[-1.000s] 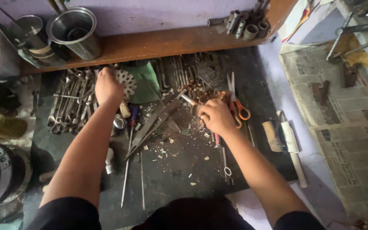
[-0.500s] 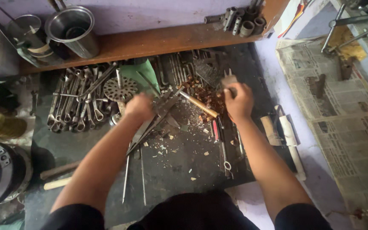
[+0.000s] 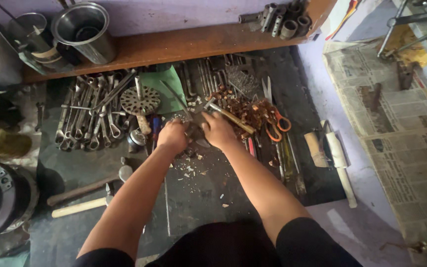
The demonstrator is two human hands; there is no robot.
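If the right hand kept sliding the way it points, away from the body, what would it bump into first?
Probably the wooden-handled tool lying just ahead of the right hand, then the pile of rusty brown bits behind it. Depth is hard to judge from above, so the hand may already be touching the tool.

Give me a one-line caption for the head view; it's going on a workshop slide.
Both hands, left and right, meet over a dark mat strewn with spanners, orange-handled scissors and hammers.

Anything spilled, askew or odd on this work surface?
Yes: pale chips lie scattered on the dark mat just below the left hand and right hand. Rusty bits are heaped loose beside the scissors.
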